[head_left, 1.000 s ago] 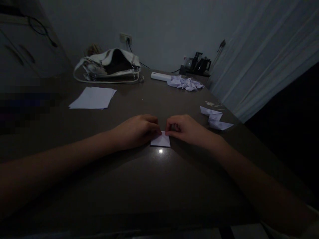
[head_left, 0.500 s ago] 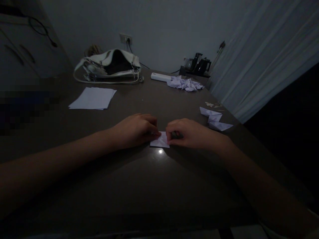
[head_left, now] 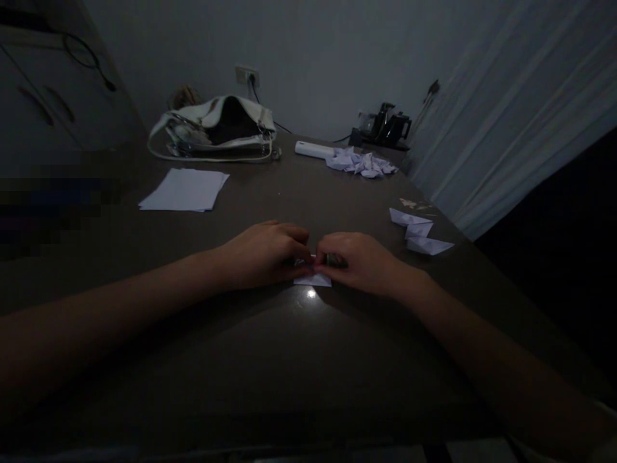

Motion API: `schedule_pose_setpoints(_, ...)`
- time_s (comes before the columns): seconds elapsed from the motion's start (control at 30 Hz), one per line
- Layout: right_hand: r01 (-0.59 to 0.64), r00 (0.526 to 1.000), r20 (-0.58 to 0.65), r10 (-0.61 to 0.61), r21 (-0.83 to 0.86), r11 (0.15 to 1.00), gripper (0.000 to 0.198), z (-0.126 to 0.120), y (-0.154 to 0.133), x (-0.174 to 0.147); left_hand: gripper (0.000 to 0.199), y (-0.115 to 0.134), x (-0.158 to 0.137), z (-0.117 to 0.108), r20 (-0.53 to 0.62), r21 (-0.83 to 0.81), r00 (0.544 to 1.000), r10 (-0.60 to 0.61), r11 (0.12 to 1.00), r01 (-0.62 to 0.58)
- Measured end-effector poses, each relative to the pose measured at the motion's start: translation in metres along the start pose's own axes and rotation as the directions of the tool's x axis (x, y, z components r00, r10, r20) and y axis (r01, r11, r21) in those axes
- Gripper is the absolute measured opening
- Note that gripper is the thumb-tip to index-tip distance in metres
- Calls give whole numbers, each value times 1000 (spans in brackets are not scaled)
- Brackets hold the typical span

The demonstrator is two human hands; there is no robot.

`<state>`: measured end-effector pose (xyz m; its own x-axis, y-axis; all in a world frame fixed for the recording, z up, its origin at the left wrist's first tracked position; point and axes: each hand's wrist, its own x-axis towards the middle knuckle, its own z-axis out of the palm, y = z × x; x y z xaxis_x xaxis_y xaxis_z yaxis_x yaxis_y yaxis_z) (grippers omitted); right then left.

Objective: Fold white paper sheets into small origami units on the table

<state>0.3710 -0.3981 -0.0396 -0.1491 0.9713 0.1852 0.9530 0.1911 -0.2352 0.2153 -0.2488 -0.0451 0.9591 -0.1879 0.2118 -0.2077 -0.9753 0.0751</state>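
Note:
A small folded piece of white paper (head_left: 313, 280) lies on the dark table in front of me, partly covered by my fingers. My left hand (head_left: 270, 254) comes in from the left, its thumb and fingertips closed together on the paper. From the right, my right hand (head_left: 351, 260) pinches at the same paper, thumb and forefinger meeting near the left fingertips. The fingertips of both hands almost touch. What the paper looks like under them is hidden. To the right lie folded paper pieces (head_left: 419, 233), apart from my hands.
A stack of white paper sheets (head_left: 186, 190) lies at the left. Behind it sits an open white handbag (head_left: 216, 132). A white bar-shaped object (head_left: 313, 150) touches a pile of folded papers (head_left: 361, 162) near the wall. A black kettle (head_left: 398, 128) stands at the back right, beside a pale curtain (head_left: 511, 109).
My right hand has shifted left over the paper, bringing its fingertips against the left ones. More of the paper is covered now. The whole view has moved slightly.

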Motion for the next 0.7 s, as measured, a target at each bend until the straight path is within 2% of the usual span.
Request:
schedule_pose_setpoints(0.1, 56, 998, -8, -56, -16, 998, 4, 2, 2, 1, 22, -1, 1, 0, 1, -30, 1000, -6, 1000, 6)
schedule_pose_setpoints(0.23, 98, 994, 59, -97, -11, 995, 3, -5, 3, 0, 21, -1, 0, -1, 11, -40, 1000, -17, 999, 17)
schedule_pose_setpoints(0.43, 45, 983, 179, -50, 29, 999, 2, -17, 0, -1, 18, 0, -1, -3, 17, -28, 1000, -17, 999, 18)
schedule_pose_setpoints(0.7, -5, 968, 251, -18, 89, 996, 12, -22, 6, -5, 18, -2, 0, -1, 2, -22, 1000, -5, 1000, 5)
